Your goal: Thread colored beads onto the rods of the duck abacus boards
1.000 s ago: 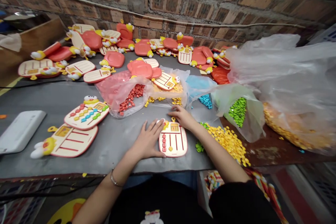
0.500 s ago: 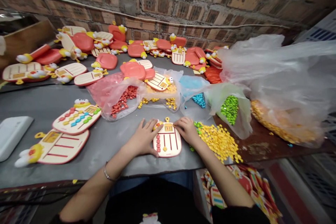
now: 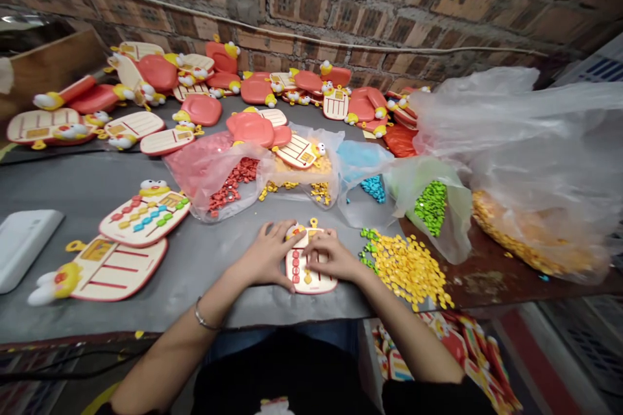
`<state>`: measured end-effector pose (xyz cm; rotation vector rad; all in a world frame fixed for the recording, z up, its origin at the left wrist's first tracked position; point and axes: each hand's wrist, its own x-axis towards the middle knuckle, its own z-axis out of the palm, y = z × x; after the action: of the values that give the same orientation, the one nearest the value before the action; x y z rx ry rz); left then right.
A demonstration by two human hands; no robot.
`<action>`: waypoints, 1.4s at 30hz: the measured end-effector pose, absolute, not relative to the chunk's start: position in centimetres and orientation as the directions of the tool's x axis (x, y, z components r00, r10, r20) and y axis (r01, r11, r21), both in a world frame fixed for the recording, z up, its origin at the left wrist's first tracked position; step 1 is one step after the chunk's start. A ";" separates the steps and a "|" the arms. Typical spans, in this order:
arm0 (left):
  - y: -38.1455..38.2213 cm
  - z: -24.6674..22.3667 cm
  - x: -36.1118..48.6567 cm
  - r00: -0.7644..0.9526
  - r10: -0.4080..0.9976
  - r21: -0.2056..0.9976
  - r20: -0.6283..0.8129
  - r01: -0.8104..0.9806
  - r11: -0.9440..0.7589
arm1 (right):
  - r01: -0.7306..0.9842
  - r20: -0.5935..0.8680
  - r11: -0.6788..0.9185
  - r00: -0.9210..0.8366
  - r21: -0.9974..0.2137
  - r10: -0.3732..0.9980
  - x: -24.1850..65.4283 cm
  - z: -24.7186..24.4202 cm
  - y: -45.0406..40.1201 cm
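Note:
A cream slotted toy board point(image 3: 322, 284) with a red rim lies flat at the table's front edge. My left hand point(image 3: 265, 256) grips its left side, thumb at the lower edge and fingers near the top. A column of small red beads point(image 3: 295, 266) fills the left slot, and a yellow bead point(image 3: 307, 278) sits low in the slot beside it. Over the middle of the board, my right hand point(image 3: 335, 259) has its fingers pinched above that second slot. Whatever is between the fingertips is hidden. Loose yellow beads point(image 3: 409, 266) are heaped right of that hand.
Green beads point(image 3: 368, 248) border the yellow heap. Behind the board stand bags of red beads point(image 3: 238, 181), blue beads point(image 3: 373, 189) and green beads point(image 3: 431, 206). A filled board point(image 3: 146, 217) overlaps another board point(image 3: 117, 275) at left. More boards line the brick wall point(image 3: 302, 3).
My right hand has moved left and down from the board's upper right edge to over its second slot. My left hand keeps its hold on the board.

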<state>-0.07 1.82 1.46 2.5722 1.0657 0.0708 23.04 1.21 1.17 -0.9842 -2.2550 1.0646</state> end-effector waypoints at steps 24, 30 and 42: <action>2.3 1.5 -0.3 0.736 0.669 0.427 -0.102 0.640 -0.639 | 0.556 0.374 0.554 -0.412 -0.620 0.831 25.4 1.9 6.6; 2.2 1.5 -0.2 0.733 0.673 0.435 -0.101 0.641 -0.632 | 0.716 0.212 0.502 -0.460 -0.485 0.862 25.5 1.7 2.3; 2.1 1.1 -0.1 0.733 0.676 0.433 -0.075 0.634 -0.640 | 0.552 0.038 0.311 -0.450 -0.774 0.892 24.8 1.9 1.2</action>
<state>-0.08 2.06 1.08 2.5002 1.0010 0.1296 24.77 1.17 1.92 -1.2777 -2.1186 0.9747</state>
